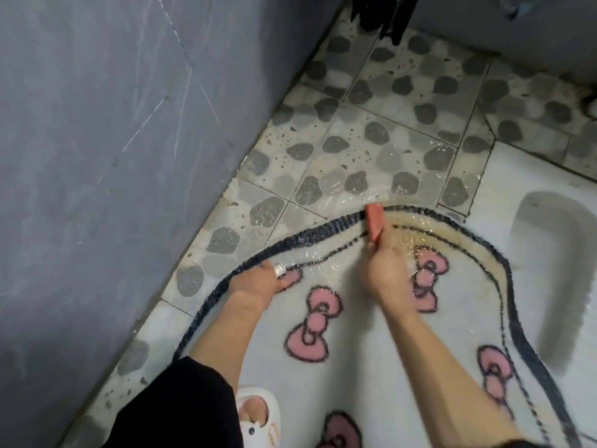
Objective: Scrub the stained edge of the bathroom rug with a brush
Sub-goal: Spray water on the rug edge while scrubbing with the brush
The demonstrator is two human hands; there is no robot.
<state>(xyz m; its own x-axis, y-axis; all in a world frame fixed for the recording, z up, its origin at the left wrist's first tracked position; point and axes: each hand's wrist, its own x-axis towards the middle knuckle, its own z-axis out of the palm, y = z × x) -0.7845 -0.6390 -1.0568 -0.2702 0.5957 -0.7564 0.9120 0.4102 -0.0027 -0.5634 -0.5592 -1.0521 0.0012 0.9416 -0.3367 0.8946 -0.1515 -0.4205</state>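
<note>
A white bathroom rug (355, 367) with pink bows and a dark blue border lies wet on the floor. Its far edge (429, 232) shows a yellowish-brown stain inside the border. My right hand (384, 270) grips a red brush (375, 223), whose tip rests on the border at the rug's far rim. My left hand (261, 282), with a ring on one finger, presses flat on the rug's left border, holding it down.
Pebble-patterned floor tiles (371, 130) are wet beyond the rug. A grey wall (113, 156) runs close along the left. A white squat toilet pan (549, 253) lies to the right. My foot in a white slipper (258, 415) is near the bottom.
</note>
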